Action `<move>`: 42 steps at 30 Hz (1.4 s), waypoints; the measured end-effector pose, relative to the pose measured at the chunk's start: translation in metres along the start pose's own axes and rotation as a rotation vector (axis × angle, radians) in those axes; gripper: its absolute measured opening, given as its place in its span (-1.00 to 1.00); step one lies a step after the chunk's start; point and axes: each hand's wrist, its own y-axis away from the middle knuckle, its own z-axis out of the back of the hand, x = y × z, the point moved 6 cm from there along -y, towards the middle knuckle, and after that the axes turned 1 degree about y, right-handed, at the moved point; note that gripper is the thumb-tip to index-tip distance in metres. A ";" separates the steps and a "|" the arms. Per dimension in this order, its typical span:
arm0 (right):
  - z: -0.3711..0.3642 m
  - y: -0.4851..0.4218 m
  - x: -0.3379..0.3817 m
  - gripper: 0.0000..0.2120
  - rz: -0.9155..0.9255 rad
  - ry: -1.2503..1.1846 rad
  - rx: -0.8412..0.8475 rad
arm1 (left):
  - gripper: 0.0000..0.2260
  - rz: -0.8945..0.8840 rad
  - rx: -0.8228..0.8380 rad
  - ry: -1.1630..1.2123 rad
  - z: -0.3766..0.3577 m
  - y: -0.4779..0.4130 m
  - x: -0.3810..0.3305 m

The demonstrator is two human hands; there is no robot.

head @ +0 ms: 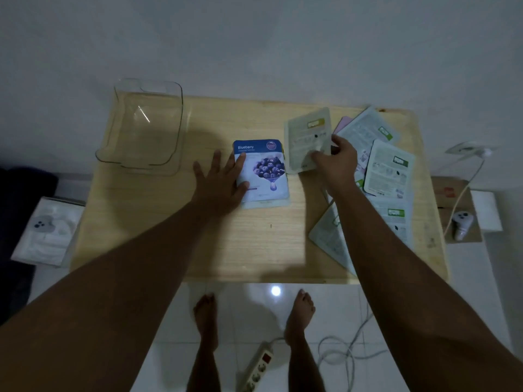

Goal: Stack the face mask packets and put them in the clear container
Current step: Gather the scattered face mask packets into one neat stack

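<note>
The stacking step is in hand, by the look of it. At the centre of the frame a small stack (261,176) lies on the worktop (158,222), a blueberry packet on top and the pale edge of another showing beneath it. The left hand (219,182) lies flat and open, fingers spread, its thumb and forefinger resting on the stack's left edge as if to steady it. Just right of the stack, the right hand (335,161) pinches a pale packet (307,140) turned printed-back up, lifted at a tilt. The loose packets (387,168) lie scattered and overlapping at the right of the frame, some under the right forearm. The clear container (144,125) stands empty at the upper left, well apart from the stack.

The next move probably calls for carrying the held packet left and laying it square on the blueberry packet, with the left hand keeping the stack from sliding. Many packets remain, so the container's turn looks some way off.
</note>
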 end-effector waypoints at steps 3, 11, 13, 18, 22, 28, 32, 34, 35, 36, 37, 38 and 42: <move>-0.001 0.016 0.025 -0.61 0.141 -0.045 -0.029 | -0.36 0.011 0.018 -0.002 0.001 0.001 -0.001; -0.054 0.074 0.041 -0.58 0.442 0.236 0.150 | -0.48 0.036 0.073 0.011 0.008 -0.002 -0.004; -0.069 0.082 0.036 -0.59 0.472 0.270 0.238 | -0.50 0.036 0.059 0.021 0.008 -0.002 -0.003; -0.077 0.090 0.034 -0.60 0.647 0.306 0.272 | -0.50 0.016 0.054 0.019 0.006 0.000 -0.002; -0.075 0.075 0.018 -0.35 0.557 0.696 0.299 | -0.48 0.082 0.043 0.109 0.013 0.002 -0.006; -0.090 0.074 0.000 -0.24 0.533 0.901 0.466 | -0.49 0.047 0.016 0.133 0.017 0.000 -0.007; -0.089 0.074 0.000 -0.28 0.545 0.912 0.432 | -0.51 0.028 0.030 0.031 0.009 -0.001 -0.007; -0.086 0.073 0.003 -0.41 0.564 0.833 0.420 | -0.50 0.036 0.033 0.010 0.004 -0.001 -0.008; -0.081 0.072 0.007 -0.49 0.572 0.752 0.395 | -0.49 0.041 0.033 0.010 0.003 -0.002 -0.008; -0.074 0.068 0.011 -0.55 0.573 0.665 0.356 | -0.48 0.046 0.031 0.014 0.002 -0.002 -0.009; -0.065 0.062 0.014 -0.56 0.557 0.592 0.306 | -0.47 0.047 0.026 0.014 0.001 -0.003 -0.009; -0.053 0.052 0.017 -0.55 0.524 0.549 0.248 | -0.46 0.045 0.016 0.008 0.001 -0.003 -0.010; -0.004 -0.003 0.014 -0.48 0.301 0.692 -0.002 | -0.45 0.014 -0.037 -0.051 -0.002 -0.008 -0.015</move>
